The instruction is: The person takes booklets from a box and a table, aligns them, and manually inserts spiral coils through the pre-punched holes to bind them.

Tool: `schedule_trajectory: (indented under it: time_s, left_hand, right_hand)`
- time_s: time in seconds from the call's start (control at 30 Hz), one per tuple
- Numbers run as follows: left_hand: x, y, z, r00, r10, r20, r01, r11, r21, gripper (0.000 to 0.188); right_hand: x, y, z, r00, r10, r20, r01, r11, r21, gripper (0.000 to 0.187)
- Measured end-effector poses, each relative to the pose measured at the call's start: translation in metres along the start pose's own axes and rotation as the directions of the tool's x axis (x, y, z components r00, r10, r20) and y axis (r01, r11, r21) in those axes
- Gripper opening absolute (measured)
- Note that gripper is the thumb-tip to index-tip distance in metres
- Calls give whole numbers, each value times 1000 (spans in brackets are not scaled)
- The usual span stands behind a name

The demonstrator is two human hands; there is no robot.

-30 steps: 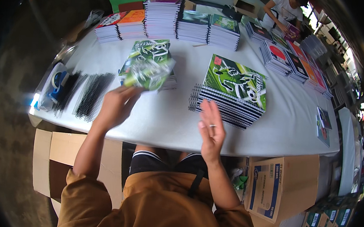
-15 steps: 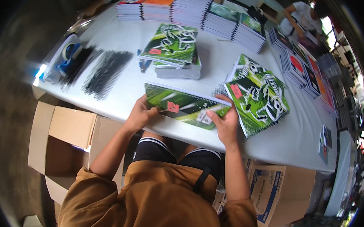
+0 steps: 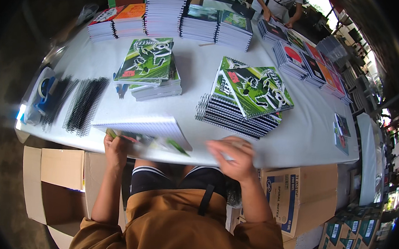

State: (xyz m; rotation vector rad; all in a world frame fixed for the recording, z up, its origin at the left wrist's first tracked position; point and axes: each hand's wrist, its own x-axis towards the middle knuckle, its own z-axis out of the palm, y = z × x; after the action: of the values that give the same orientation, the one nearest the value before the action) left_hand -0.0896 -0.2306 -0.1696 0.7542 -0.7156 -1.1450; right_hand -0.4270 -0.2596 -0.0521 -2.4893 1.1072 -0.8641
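Observation:
Over the table's front edge, my left hand [image 3: 116,144] grips a green-covered notebook [image 3: 148,125] by its left end. The notebook is tilted, its white pages up and its cover underneath, and it is partly blurred. Just right of it, my right hand [image 3: 235,155] is raised with the fingers apart and nothing seen in them; the fingertips are smeared. Beyond that hand sits a stack of spiral-bound green notebooks [image 3: 259,91], the top ones fanned askew. Farther left is another pile of green notebooks [image 3: 146,60], with a blue-handled tool [image 3: 121,90] partly hidden beside it.
Black spiral coils [image 3: 86,107] lie at the left, near a blue tape dispenser [image 3: 45,88]. Tall notebook stacks [image 3: 166,16] line the far side, and more stacks [image 3: 301,62] run along the right. Cardboard boxes [image 3: 63,156] stand below the table. Another person [image 3: 282,3] works at the far right.
The notebook has tipped over so its pages show, and it has moved left with my left hand. My right hand has let go of it. The view has shifted too.

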Motion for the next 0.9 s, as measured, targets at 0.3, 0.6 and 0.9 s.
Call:
schedule_trajectory:
  time_s: [0.3, 0.6, 0.9]
  left_hand:
    - [0, -12, 10, 997, 42, -64, -29, 979, 200, 11]
    - [-1, -3, 6, 994, -30, 103, 11, 983, 181, 12]
    - [-8, 13, 37, 990, -19, -138, 58, 956, 288, 22]
  right_hand:
    - [12, 68, -19, 877, -207, -434, -21, 885, -465, 24]
    - [68, 58, 6, 841, -252, -479, -8, 879, -477, 18]
    - [32, 7, 30, 994, 113, -6, -14, 178, 984, 75]
